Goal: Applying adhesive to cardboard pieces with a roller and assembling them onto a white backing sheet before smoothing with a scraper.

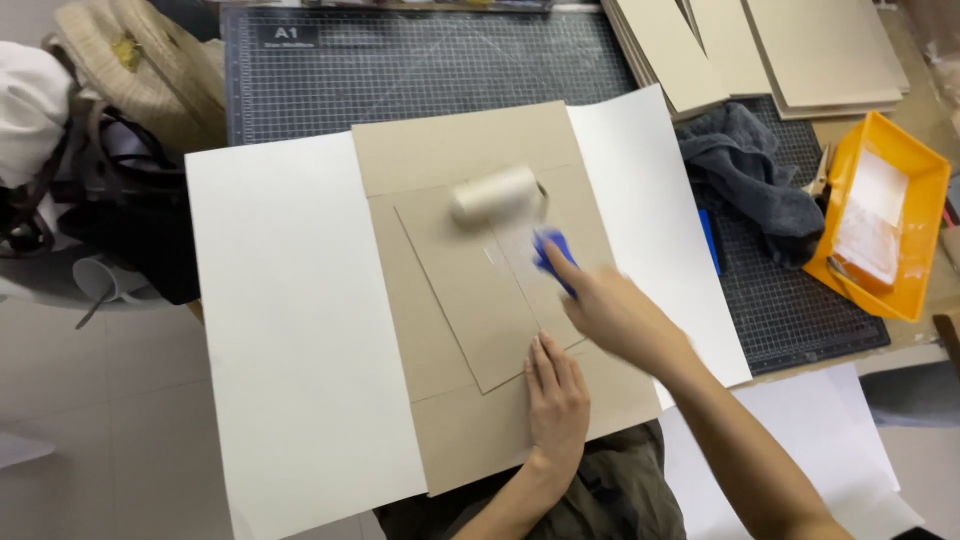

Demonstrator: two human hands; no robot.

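while your right hand point(610, 312) grips the blue-handled roller point(495, 194) on the small board point(470, 300), fingers wrapped tight, your left hand point(556, 392) lies flat, fingers together, on its lower edge

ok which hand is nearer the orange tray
Right. The right hand grips the roller's blue handle mid-board, on the side toward the orange tray. The left hand presses flat on the small board, lower and farther from it.

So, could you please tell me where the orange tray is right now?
In the head view, the orange tray sits at the far right edge of the table, on the cutting mat, just right of the crumpled grey cloth.
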